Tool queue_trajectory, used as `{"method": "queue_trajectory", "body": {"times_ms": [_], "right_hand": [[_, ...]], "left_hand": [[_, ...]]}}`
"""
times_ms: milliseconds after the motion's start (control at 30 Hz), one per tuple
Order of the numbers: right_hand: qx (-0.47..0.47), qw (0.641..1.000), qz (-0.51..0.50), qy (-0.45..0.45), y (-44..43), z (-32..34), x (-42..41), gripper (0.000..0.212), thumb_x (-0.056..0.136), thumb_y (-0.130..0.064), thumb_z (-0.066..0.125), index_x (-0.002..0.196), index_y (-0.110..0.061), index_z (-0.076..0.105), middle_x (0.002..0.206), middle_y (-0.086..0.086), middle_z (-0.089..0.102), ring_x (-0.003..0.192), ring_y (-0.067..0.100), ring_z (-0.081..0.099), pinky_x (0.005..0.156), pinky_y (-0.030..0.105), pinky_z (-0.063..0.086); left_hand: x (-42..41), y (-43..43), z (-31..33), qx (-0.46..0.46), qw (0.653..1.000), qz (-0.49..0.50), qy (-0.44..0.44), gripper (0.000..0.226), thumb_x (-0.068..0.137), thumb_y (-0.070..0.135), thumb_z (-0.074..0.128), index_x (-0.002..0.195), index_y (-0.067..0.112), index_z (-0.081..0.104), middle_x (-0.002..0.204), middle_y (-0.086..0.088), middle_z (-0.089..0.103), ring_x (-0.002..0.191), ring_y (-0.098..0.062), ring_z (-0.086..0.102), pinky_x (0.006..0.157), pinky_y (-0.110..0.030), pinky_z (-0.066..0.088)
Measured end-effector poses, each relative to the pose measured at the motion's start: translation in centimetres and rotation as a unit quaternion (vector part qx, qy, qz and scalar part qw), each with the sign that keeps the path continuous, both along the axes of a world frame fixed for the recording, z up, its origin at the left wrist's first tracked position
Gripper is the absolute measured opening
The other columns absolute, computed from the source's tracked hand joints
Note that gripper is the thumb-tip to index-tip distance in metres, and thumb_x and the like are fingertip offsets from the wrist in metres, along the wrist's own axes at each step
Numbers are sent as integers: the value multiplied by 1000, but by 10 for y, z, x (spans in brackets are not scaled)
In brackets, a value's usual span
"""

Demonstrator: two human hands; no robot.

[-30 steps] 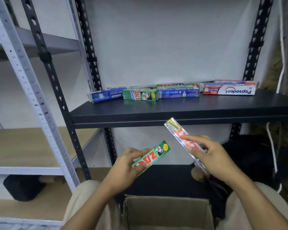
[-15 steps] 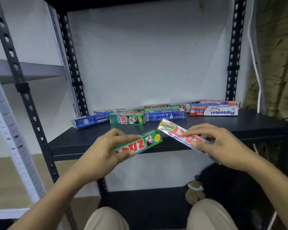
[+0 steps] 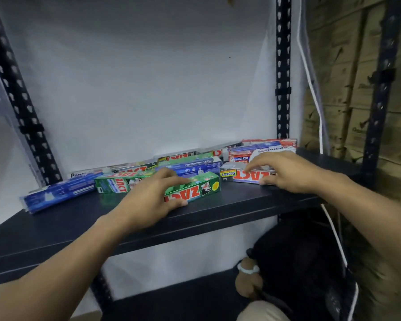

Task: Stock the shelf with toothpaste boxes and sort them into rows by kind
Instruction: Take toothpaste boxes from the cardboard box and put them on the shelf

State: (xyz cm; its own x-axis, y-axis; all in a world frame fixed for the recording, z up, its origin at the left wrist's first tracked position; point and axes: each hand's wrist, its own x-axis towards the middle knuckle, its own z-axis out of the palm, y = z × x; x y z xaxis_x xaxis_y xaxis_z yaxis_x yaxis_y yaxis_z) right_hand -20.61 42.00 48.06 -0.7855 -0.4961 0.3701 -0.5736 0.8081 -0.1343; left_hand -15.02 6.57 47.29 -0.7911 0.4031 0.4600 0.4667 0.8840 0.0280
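My left hand (image 3: 153,195) grips a green Zact box (image 3: 197,189) that lies flat on the black shelf (image 3: 241,205) near its front edge. Further right, my right hand (image 3: 285,170) holds a silver and red Zact Smokers box (image 3: 236,174) down on the shelf. Behind them lie another green Zact box (image 3: 116,184), a blue box (image 3: 58,195) at the far left, blue and green boxes (image 3: 190,166) in the middle and red and white Pepsodent boxes (image 3: 262,148) at the back right.
Black slotted uprights (image 3: 283,84) frame the shelf against a white wall. A black bag with a small brown toy (image 3: 248,276) sits below at the right. A wooden wall (image 3: 347,93) and a white cord (image 3: 315,105) stand to the right. My knee (image 3: 259,312) shows at the bottom.
Both hands have risen from in front of the shelf and moved forward, setting the green box and the Smokers box down on the shelf. The view has tilted upward.
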Motion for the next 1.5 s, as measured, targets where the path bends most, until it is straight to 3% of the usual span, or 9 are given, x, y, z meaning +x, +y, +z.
{"method": "queue_trajectory", "body": {"times_ms": [167,300,400,467,533,767,1167,1367,1500], "right_hand": [[-20,997,-76,-3,23,-2,-43,87,85,-39,76,150,-51,20,144,-11,56,130,23,51,110,42,41],[14,997,-66,25,33,-3,-73,56,88,-39,72,138,-48,50,142,-14,55,131,17,50,111,45,37],[-19,995,-91,46,32,-13,-85,46,92,-48,63,136,-48,53,141,-9,55,131,18,49,109,50,37],[-35,992,-105,55,31,-18,-94,45,92,-48,63,136,-48,53,141,-9,55,131,19,49,109,51,37],[-42,992,-107,56,33,-18,-99,45,91,-48,64,135,-49,54,141,-10,56,130,18,49,109,50,38],[-79,986,-143,38,41,-20,-115,43,91,-41,66,132,-52,55,145,-16,52,138,17,41,113,55,23],[-43,980,-183,59,38,-19,-102,43,94,-49,61,135,-55,51,146,-15,52,136,18,44,104,48,31],[-39,978,-198,45,36,-19,-94,48,93,-52,60,140,-50,48,148,-10,50,136,21,43,104,49,31],[-20,976,-214,44,32,-19,-84,57,93,-56,57,146,-42,42,152,-6,46,141,20,37,113,52,23]], "left_hand": [[-46,19,-3,-60,997,-18,52,51,92,62,52,141,47,50,136,15,55,130,-12,47,108,-46,36],[-81,36,-3,-72,996,-4,59,49,95,59,51,142,49,47,143,8,49,135,-19,40,117,-52,25],[-98,45,-3,-31,999,-14,41,47,94,53,57,140,45,53,147,4,48,135,-19,43,114,-48,35],[-105,47,-5,-1,999,-28,29,45,94,49,61,138,41,57,143,6,53,130,-15,50,109,-34,41],[-109,48,-6,3,999,-30,30,44,94,48,62,137,40,58,141,10,56,126,-12,53,105,-30,44],[-114,54,-4,-19,999,-16,30,49,93,59,56,139,42,56,136,10,57,116,-14,58,95,-36,52],[-111,69,-8,20,999,9,37,59,85,69,45,132,38,63,123,9,59,115,-18,54,99,-49,45],[-109,69,-10,40,999,1,37,47,90,58,58,132,37,63,127,11,59,119,-16,53,99,-47,47],[-107,67,-13,54,998,24,32,48,90,58,60,134,39,61,133,9,57,122,-17,54,104,-55,43]]}}
